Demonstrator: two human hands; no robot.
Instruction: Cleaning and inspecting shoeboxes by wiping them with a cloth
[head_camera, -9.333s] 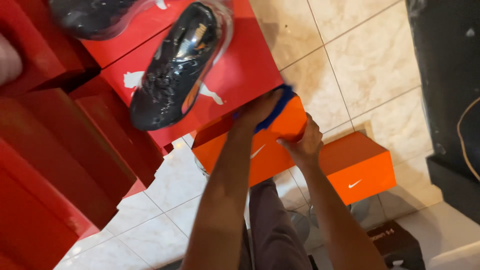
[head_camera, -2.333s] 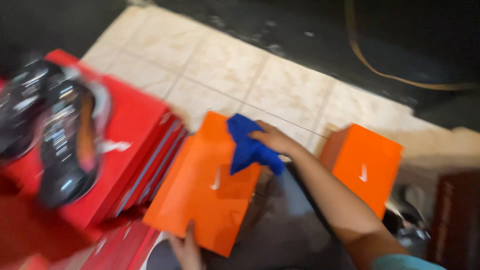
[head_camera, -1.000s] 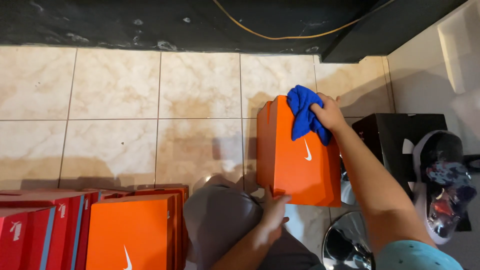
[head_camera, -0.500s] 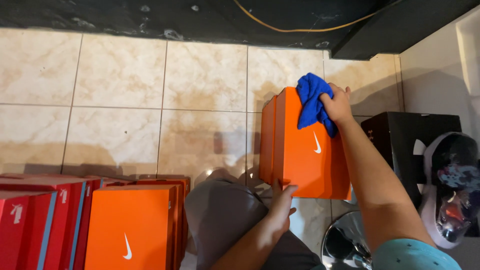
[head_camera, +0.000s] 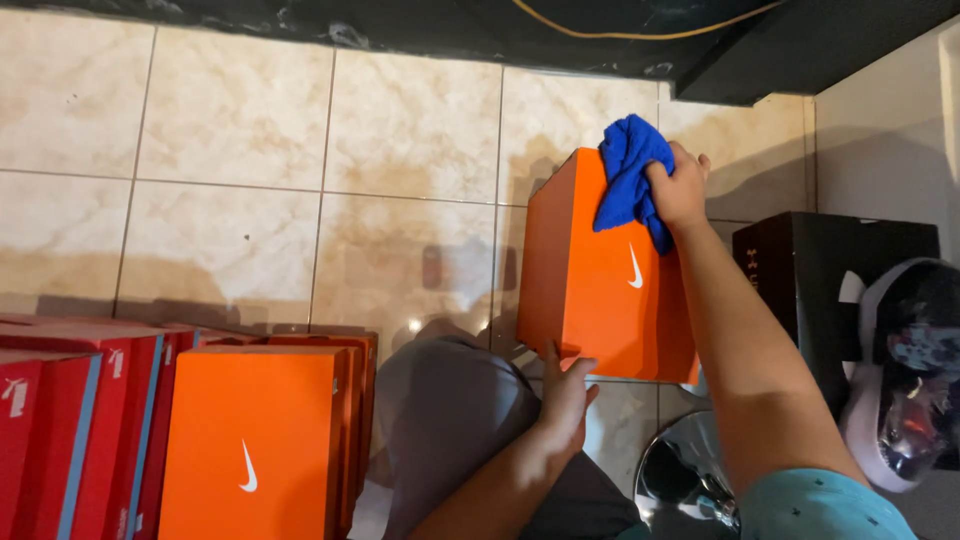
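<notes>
An orange shoe box (head_camera: 600, 275) is being held upright on the tiled floor (head_camera: 240, 170), right of the middle, and its far top corner is being wiped with a blue cloth (head_camera: 628, 180). The cloth is being gripped by the right hand (head_camera: 678, 190), whose fingers are clamped around its bunched folds and pressed against the box's upper right edge. The box's near bottom edge is being steadied by the left hand (head_camera: 565, 385), with fingers spread apart and laid flat on the cardboard (not closed around anything). For the wipe to be done well, the cloth is probably best kept flat against the face, and pressure is best kept light, since the box is being balanced on a narrow side. The right arm is being stretched far forward, nearly straight; the left forearm is being bent in close above the grey-clad knee (head_camera: 440, 420). Further orange and red boxes (head_camera: 250, 440) are being kept at the near left, a black box (head_camera: 830, 280) at the right.
</notes>
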